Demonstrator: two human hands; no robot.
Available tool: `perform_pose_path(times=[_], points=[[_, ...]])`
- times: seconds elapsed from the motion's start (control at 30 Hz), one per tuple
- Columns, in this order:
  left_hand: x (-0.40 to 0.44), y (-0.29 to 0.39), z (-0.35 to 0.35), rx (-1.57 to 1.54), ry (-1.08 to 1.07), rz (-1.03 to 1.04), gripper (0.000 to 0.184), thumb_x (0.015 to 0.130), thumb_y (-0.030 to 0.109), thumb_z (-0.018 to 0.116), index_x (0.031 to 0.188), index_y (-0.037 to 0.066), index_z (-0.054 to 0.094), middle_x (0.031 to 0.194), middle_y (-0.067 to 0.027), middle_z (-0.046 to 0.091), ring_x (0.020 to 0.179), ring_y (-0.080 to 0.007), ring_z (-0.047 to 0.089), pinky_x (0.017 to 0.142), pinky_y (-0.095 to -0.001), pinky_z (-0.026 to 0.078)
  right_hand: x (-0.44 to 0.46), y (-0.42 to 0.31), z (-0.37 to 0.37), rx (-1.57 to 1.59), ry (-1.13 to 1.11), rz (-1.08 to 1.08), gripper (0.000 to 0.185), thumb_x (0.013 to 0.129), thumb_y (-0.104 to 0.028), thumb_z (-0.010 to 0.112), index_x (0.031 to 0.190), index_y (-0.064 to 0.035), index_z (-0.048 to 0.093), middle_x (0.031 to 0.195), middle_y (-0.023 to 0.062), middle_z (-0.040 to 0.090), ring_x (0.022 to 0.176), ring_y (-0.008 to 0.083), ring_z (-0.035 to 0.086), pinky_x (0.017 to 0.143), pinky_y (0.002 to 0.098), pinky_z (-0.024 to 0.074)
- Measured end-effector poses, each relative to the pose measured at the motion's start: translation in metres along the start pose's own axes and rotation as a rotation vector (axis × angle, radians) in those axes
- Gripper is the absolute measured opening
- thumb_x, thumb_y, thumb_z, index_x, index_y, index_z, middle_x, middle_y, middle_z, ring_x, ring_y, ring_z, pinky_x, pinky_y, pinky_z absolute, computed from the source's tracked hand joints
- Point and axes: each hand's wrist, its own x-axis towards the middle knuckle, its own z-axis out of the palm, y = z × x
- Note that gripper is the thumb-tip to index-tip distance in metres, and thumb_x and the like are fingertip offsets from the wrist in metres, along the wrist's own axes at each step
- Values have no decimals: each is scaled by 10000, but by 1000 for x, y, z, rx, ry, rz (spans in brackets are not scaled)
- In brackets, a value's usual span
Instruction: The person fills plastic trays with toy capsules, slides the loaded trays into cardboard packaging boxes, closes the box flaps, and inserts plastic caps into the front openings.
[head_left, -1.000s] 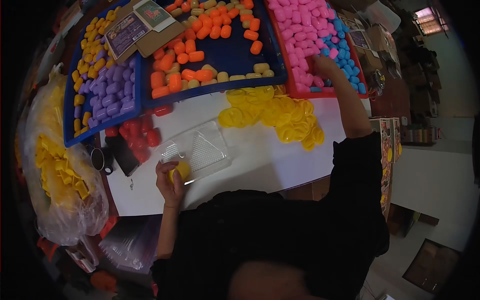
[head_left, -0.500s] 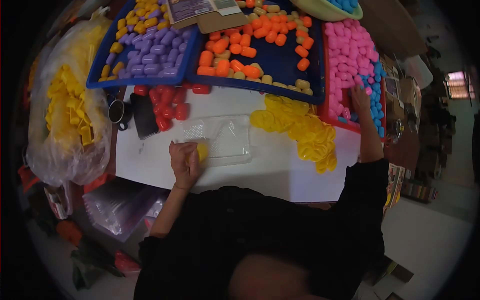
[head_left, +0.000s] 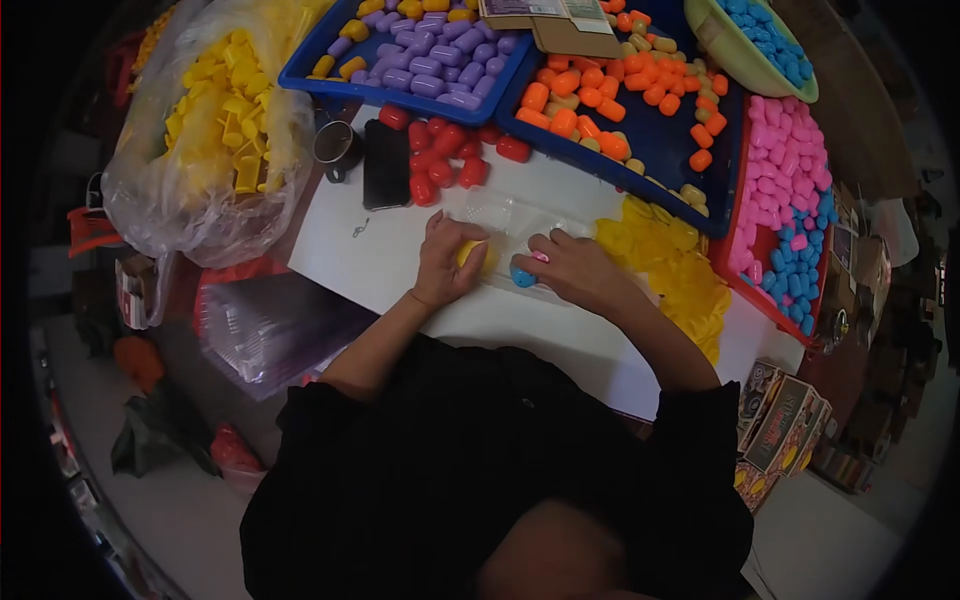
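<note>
A clear plastic tray [head_left: 512, 222] lies on the white table in front of me. My left hand [head_left: 442, 268] is closed around a small yellow plastic piece [head_left: 468, 252] at the tray's left side. Over the right part of the tray, my right hand [head_left: 582, 272] has its fingers curled round a blue capsule-shaped piece [head_left: 522, 276] and a pink one [head_left: 540, 256]. Part of the tray is hidden behind both hands. Thin yellow discs [head_left: 690, 290] are heaped just right of my right hand.
Red pieces [head_left: 440, 160], a black phone [head_left: 386, 165] and a dark mug [head_left: 337, 148] are at the back left. Behind stand a blue tray [head_left: 400, 98] of purple pieces and a blue tray [head_left: 560, 150] of orange ones. A red tray [head_left: 765, 300] holds pink and blue pieces.
My right hand has come from the red tray to the clear tray, bringing blue and pink pieces. My left hand keeps the yellow piece. The camera view has shifted and turned.
</note>
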Motion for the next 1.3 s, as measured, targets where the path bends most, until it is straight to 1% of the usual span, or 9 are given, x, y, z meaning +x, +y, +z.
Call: perform_pose_path(times=[0.37, 0.57, 0.67, 0.83, 0.9, 1.0, 1.13, 1.23, 1.3], points=[[1, 2, -2, 45, -47, -3, 174, 771, 151, 608, 915, 69, 555, 879, -86, 578, 853, -254, 540, 896, -386, 335, -14, 8, 7, 959, -154, 306, 545, 896, -375, 514, 1322, -53, 402, 1235, 149, 515, 1090, 299, 507, 935, 341, 386], [62, 6, -50, 82, 23, 124, 408, 784, 167, 643, 1136, 48, 474, 1142, -160, 478, 1055, -311, 474, 939, -383, 353, 0, 4, -1, 974, -345, 350, 584, 870, -281, 569, 1364, -78, 331, 1316, 178, 442, 1135, 302, 492, 948, 336, 388], [156, -33, -104, 364, 210, 70, 337, 778, 185, 647, 1074, 68, 532, 1040, -149, 548, 1006, -296, 521, 868, -378, 395, -10, -6, -3, 770, -275, 355, 716, 807, -283, 654, 1388, -101, 278, 1339, 178, 418, 1163, 322, 468, 972, 349, 378], [256, -188, -180, 965, -247, -73, 466, 723, 144, 648, 1166, 76, 519, 1170, -151, 532, 1065, -334, 517, 926, -403, 409, -16, -15, 2, 790, -307, 410, 812, 755, -220, 699, 1401, -93, 224, 1403, 192, 311, 1242, 344, 385, 1017, 381, 345], [279, -266, -195, 764, -870, -205, 462, 708, 122, 635, 1156, 82, 531, 1165, -155, 537, 1057, -323, 523, 927, -380, 415, -19, -15, 2, 791, -257, 408, 826, 744, -206, 709, 1401, -94, 221, 1414, 189, 292, 1254, 342, 370, 1026, 386, 337], [279, -170, -172, 773, -911, -388, 430, 697, 140, 622, 1116, 68, 558, 1126, -157, 566, 998, -312, 555, 884, -356, 439, -33, 1, -22, 766, -45, 344, 738, 754, -164, 701, 1369, -78, 302, 1356, 185, 387, 1199, 322, 446, 981, 382, 389], [284, -201, -169, 772, -928, -438, 414, 688, 147, 616, 1093, 72, 573, 1051, -128, 611, 928, -275, 592, 820, -335, 462, -34, 81, -41, 935, 443, 750, 473, 818, -250, 655, 1206, -31, 498, 1160, 161, 567, 1026, 252, 581, 838, 338, 479], [282, -205, -170, 820, -815, -407, 406, 693, 262, 679, 1045, 76, 603, 976, -137, 637, 928, -282, 606, 810, -359, 473, -1, 151, -20, 442, 373, 845, 487, 808, -310, 663, 1178, -35, 506, 1147, 165, 566, 1010, 256, 583, 834, 336, 475], [275, -180, -177, 874, -325, -166, 430, 722, 324, 710, 1050, 69, 597, 909, -88, 645, 837, -210, 616, 720, -300, 486, 18, 172, -9, 347, 304, 824, 485, 815, -312, 656, 1180, -35, 500, 1146, 169, 559, 998, 246, 584, 838, 318, 472]])
